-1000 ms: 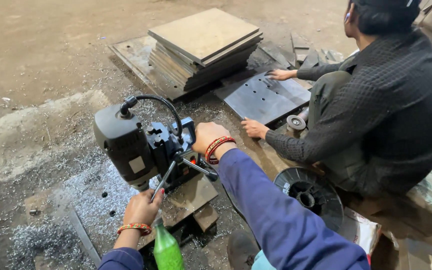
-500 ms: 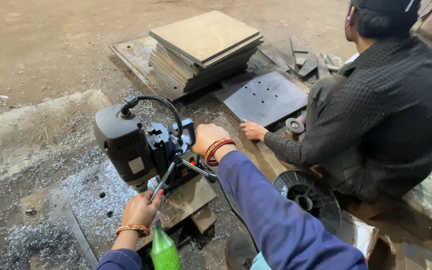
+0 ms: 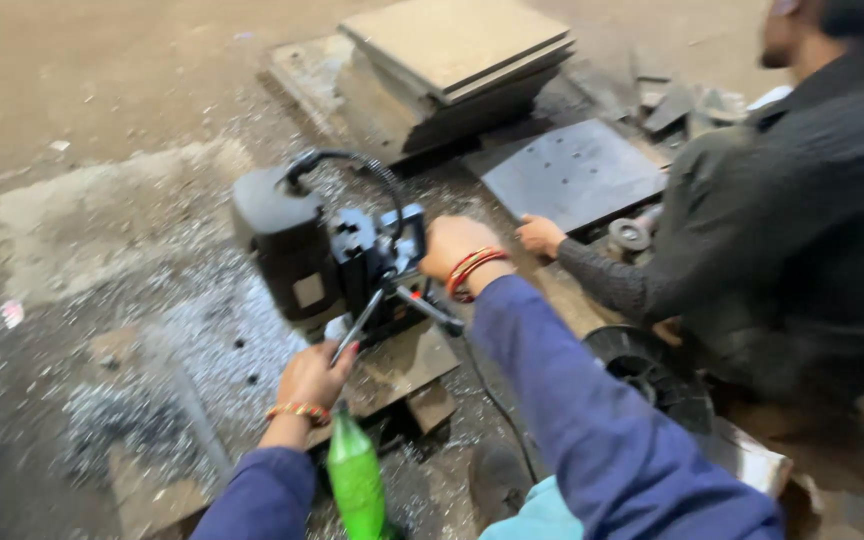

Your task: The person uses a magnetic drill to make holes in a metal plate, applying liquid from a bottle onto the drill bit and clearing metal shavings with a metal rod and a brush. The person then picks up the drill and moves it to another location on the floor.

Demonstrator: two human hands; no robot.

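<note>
Camera has swung in and down versus half a second ago: the drill (image 3: 327, 265) now fills mid-frame and the picture is motion-blurred. The hands themselves have barely moved.

Left hand (image 3: 314, 377) is closed round the end of a feed lever (image 3: 357, 327), same grip as before, wrist bangles showing. Right hand (image 3: 457, 248) sits on top of the drill's right side, fingers curled over the housing; whether it actually grips a handle cannot be told from here. A second lever (image 3: 430, 308) sticks out free below that wrist.

The drill stands upright on a plate (image 3: 392, 370), swarf (image 3: 202, 340) scattered to its left. Green bottle (image 3: 355, 478) stands upright just below the left hand, not touched; it has crept up into frame since the earlier view.

Co-worker in dark sleeves squats on the right, one hand (image 3: 540, 237) resting by the edge of a drilled plate (image 3: 572, 172); a second hand seen there a second ago is gone from it. Plate stack (image 3: 452, 50) behind, unchanged.

Judgement: both hands hold their stations on the drill, so feeding is in progress, not repositioning.
</note>
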